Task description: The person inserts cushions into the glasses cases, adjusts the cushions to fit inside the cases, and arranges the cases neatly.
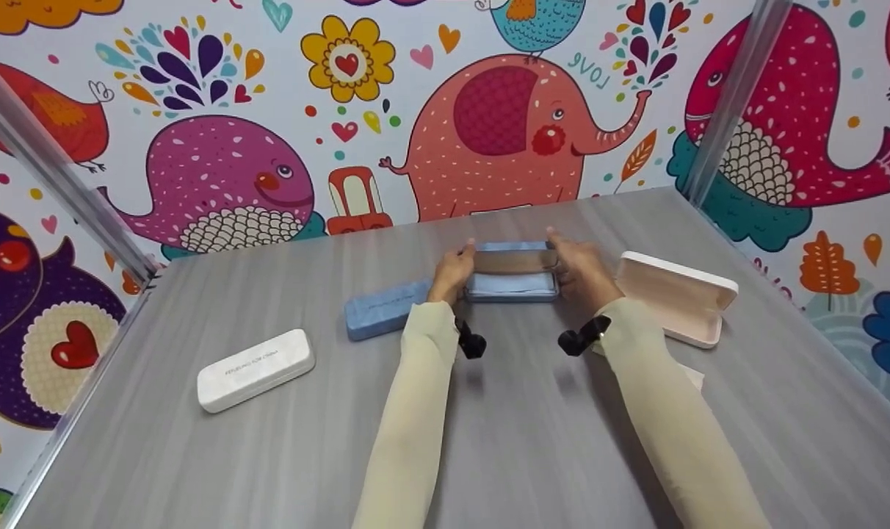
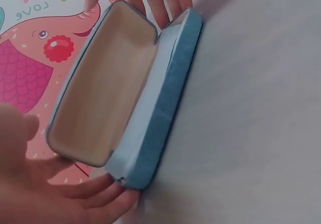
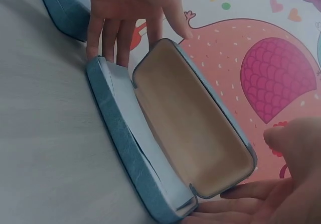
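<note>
A blue glasses case [image 1: 512, 286] stands open between my two hands, its tan-lined lid [image 2: 105, 83] raised. Folded light blue cloth [image 3: 140, 133] fills the lower half. My left hand [image 1: 452, 272] is at the left end, its nearly straight fingers touching that end and the thumb apart from the lid. At the opposite end, my right hand [image 1: 584, 268] touches the case with extended fingers, thumb raised beside the lid. In the right wrist view, the left hand's fingers [image 3: 109, 40] reach down along the near end.
A closed blue case [image 1: 386, 308] lies just left of my left hand. Farther left is a closed white case [image 1: 256, 369] with lettering. An open white case [image 1: 680, 294] with pink lining lies by my right forearm, which partly covers a pale flat piece [image 1: 693, 378]. A patterned wall [image 1: 371, 147] borders the table.
</note>
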Motion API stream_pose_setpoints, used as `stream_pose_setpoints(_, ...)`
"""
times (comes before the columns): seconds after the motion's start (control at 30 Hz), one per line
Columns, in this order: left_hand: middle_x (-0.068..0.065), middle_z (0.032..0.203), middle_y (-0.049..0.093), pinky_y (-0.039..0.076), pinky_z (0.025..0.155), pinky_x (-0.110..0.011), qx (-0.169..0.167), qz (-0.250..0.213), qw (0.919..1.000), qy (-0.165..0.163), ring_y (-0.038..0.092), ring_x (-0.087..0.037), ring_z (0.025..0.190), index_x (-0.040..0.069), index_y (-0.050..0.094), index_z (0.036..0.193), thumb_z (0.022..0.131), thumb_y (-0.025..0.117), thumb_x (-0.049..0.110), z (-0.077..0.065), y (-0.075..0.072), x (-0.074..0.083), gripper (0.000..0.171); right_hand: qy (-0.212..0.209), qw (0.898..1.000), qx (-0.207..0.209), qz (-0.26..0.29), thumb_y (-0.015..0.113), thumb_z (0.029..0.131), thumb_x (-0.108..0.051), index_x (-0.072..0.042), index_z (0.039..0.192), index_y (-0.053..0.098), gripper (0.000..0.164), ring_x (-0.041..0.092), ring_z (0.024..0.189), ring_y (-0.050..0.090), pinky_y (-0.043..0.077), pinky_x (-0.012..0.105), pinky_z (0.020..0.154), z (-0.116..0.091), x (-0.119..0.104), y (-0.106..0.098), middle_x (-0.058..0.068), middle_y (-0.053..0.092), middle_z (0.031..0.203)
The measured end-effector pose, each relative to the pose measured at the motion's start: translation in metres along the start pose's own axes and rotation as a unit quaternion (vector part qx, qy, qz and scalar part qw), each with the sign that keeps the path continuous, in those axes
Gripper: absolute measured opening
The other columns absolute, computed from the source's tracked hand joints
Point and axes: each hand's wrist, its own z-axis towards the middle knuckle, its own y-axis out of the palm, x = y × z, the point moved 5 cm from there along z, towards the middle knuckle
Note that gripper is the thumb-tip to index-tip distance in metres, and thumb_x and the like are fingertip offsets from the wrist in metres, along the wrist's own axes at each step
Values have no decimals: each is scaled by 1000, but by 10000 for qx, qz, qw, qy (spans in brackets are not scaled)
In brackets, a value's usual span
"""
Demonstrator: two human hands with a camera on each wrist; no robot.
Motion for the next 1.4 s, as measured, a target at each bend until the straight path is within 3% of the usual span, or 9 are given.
stream_pose_setpoints(0.2,-20,141,59,45,110,-46,138,166,9998,31,56,-34,129,-1,58,137,104,44,51,-3,2,3,63,76,9996,246,-100,50,100,-55,1,137,52,68,29,111,55,53,42,97,0,0,1,15,55,123)
stream_pose_setpoints(0.37,-21,133,64,49,105,-45,409,274,9988,-26,62,-31,118,-4,61,132,105,46,47,-3,0,2,60,233,9996,-146,-71,51,100,-53,-3,147,45,69,36,131,50,44,47,113,-2,2,2,20,48,146)
stream_pose_setpoints(0.63,-22,116,70,54,93,-40,514,415,9977,-162,58,-24,93,-8,68,117,100,55,49,2,-6,-1,61,66,9990,-437,-8,52,101,-49,0,151,36,71,38,137,45,38,50,118,-3,1,1,22,43,152)
stream_pose_setpoints(0.8,-21,102,70,54,85,-41,651,593,9961,78,60,-28,89,-6,72,101,95,57,59,49,9,-34,67,-271,9992,-285,56,51,103,-42,6,143,42,64,32,121,53,47,44,109,-2,2,3,22,51,136)
stream_pose_setpoints(0.87,-19,99,69,54,84,-41,647,598,9960,136,59,-28,89,-5,72,99,95,58,59,55,11,-41,66,-458,9988,-151,-23,50,103,-40,9,141,43,63,30,114,54,50,42,103,-1,2,4,21,52,128)
stream_pose_setpoints(0.9,-20,104,69,54,89,-42,566,623,9964,42,60,-28,93,-6,71,104,96,58,55,44,8,-35,63,-548,9984,-97,-37,50,103,-39,10,141,43,62,29,112,53,50,41,101,-1,2,4,20,52,126)
stream_pose_setpoints(1.13,-15,119,72,54,96,-38,426,374,9983,157,66,-24,110,6,78,106,96,60,53,25,0,-25,52,-931,9947,143,-421,50,103,-40,14,141,45,66,30,123,49,41,42,115,-6,6,3,26,51,142)
stream_pose_setpoints(1.17,-16,125,70,51,103,-41,285,347,9990,-29,63,-26,116,2,75,112,99,60,46,13,-4,-18,48,-1015,9929,232,-582,50,103,-41,14,139,48,66,30,123,48,39,42,116,-6,6,3,27,52,141)
stream_pose_setpoints(1.4,-17,113,70,51,95,-37,300,551,9980,30,56,-20,97,-4,73,108,102,56,38,-8,-7,-12,45,-1371,9863,437,-805,52,103,-42,12,122,65,58,28,104,51,46,37,98,-9,15,1,19,62,112)
